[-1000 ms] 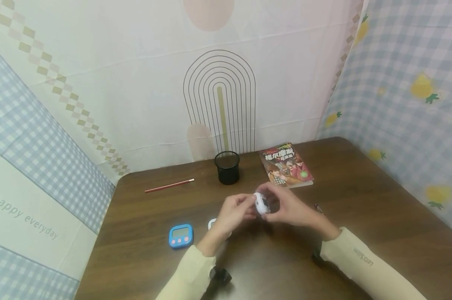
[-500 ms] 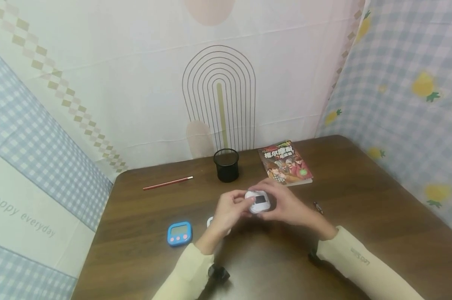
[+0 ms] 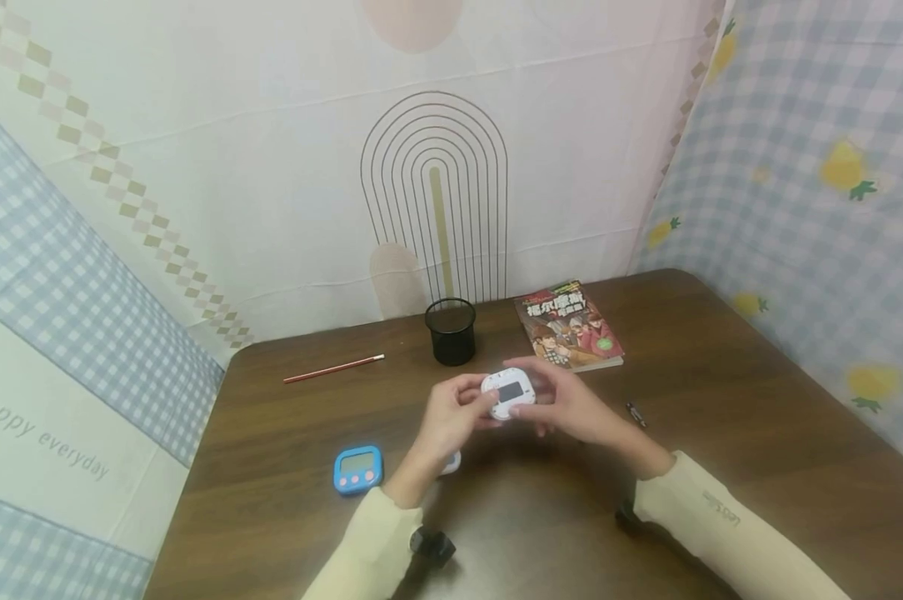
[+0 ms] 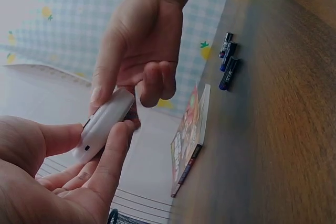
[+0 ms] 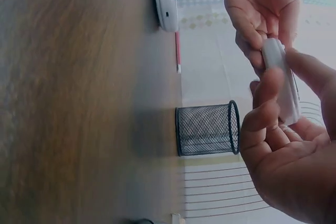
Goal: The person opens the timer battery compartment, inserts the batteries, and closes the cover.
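A white digital timer (image 3: 519, 388) with rounded corners is held above the table, its back with a dark rectangle facing the head view. My left hand (image 3: 449, 414) pinches its left side, the thumb lying on the back near the rectangle. On the opposite edge, my right hand (image 3: 575, 406) grips it between thumb and fingers. The left wrist view shows the slim side of the timer (image 4: 102, 124) with a small dark slot. Its front is turned away from the head view. A second white timer (image 3: 451, 463) lies on the table, mostly hidden by my left wrist.
A blue timer (image 3: 357, 469) with pink buttons lies at the left. Behind it is a red pencil (image 3: 334, 368). A black mesh pen cup (image 3: 453, 343) and a comic-style book (image 3: 571, 329) stand farther back. Small batteries (image 3: 636, 414) lie right of my right hand.
The white timer has turned from edge-on to showing its back, and has shifted slightly left. Both hands keep hold of it. The right thumb has come onto its back edge.
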`<act>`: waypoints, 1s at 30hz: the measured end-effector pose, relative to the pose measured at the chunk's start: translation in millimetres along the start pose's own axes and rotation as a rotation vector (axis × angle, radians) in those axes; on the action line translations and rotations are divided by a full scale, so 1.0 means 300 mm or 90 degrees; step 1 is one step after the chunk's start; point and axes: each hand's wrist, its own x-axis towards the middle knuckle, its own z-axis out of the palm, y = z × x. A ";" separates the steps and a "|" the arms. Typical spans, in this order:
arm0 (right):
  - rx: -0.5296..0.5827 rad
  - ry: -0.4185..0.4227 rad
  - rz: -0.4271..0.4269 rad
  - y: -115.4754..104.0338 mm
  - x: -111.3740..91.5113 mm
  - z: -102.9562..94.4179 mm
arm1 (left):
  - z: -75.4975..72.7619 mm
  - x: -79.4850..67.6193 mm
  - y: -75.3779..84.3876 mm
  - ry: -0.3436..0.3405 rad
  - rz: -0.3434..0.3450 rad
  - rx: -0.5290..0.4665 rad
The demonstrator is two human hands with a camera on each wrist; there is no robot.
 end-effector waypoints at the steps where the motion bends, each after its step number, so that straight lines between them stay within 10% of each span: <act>1: 0.007 0.001 0.013 0.001 0.000 0.001 | -0.001 -0.001 0.000 0.001 0.001 0.003; 30: 0.082 -0.017 0.107 0.025 0.003 0.038 | -0.004 0.001 -0.002 0.008 0.050 0.075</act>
